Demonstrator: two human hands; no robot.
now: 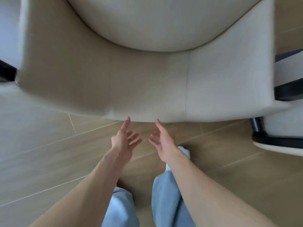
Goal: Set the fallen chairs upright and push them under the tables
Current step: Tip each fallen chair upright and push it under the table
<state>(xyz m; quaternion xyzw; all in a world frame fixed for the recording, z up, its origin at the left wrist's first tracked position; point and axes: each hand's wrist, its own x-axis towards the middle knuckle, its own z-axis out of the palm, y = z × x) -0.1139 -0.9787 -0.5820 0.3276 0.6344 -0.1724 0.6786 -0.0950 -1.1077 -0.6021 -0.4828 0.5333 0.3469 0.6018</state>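
Wood-look floor tiles [49,145] run under my jeans [164,194]. Nearest, my left hand [123,141] and right hand [164,145] reach forward, fingers [127,122] straight and spread, holding nothing, tips at the chair [147,89] edge, seemingly ready to push. Its beige woven fabric curves around a rounded cushion [164,22] beyond, dark legs [288,90] right.

Tan tiled floor [49,153] carries the beige upholstered chair [147,82]; another black-framed chair [282,128] stands beside.

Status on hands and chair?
Both hands open: left hand, right hand, fingertips at chair back edge, no grip. Chair upright. Second chair close on right.
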